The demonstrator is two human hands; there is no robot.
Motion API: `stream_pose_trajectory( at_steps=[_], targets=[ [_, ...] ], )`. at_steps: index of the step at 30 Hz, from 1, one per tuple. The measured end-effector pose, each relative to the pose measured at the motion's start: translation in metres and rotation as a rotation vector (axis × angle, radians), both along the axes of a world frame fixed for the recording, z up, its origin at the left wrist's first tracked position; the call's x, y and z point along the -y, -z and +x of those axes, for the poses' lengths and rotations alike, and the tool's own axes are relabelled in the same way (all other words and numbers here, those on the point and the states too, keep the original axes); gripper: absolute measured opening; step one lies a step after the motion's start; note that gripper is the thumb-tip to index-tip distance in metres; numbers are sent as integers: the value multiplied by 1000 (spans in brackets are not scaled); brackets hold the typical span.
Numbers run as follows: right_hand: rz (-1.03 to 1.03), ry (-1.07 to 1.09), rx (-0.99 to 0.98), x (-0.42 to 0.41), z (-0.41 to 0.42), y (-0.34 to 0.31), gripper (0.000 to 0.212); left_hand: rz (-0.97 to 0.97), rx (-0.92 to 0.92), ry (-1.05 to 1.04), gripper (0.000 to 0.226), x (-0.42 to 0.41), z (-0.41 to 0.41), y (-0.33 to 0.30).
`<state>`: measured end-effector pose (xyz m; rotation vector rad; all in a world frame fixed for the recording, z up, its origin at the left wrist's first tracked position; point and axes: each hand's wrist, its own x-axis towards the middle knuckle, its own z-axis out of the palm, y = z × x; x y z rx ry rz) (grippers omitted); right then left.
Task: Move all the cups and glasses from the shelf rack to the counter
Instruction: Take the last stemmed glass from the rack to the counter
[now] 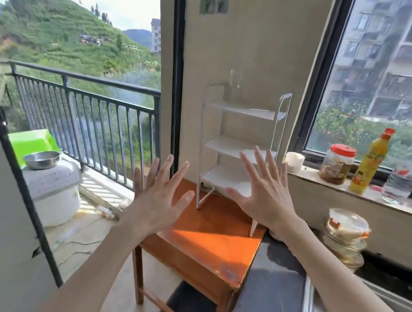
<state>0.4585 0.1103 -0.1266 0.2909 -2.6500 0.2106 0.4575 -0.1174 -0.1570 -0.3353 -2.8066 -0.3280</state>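
One clear glass (pixel 235 79) left atop the shelf rack (pixel 241 144), likely light, slippery, fragile: grasp mid-body; left hand (pixel 156 199) and right hand (pixel 263 194) spread, empty

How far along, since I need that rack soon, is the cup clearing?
On the shelf rack the middle and bottom tiers look bare, so mostly done. In hand: nothing; the left hand and right hand are spread open. Left: what seems a clear glass on the top tier. No cups show on the counter.

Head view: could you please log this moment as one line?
left hand open, empty | right hand open, empty | shelf rack on wooden table | shelves bare
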Motion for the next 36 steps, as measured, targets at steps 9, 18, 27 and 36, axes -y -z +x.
stream_pose_trajectory(
  at_steps=[9, 18, 27, 36],
  targets=[
    [-104, 148, -54, 27, -165, -22, 76, 32, -55, 183, 62, 24, -199, -22],
    [-243, 191, -146, 42, -287, -94, 70, 117, -157, 331, 61, 18, -345, -76],
    [-501, 262, -109, 25, -407, -134, 62, 137, -283, 452, 57, -18, -441, -110],
    [-771, 283, -139, 13, -492, -136, 75, 255, -344, 555, 52, -57, -504, -122]
  ],
)
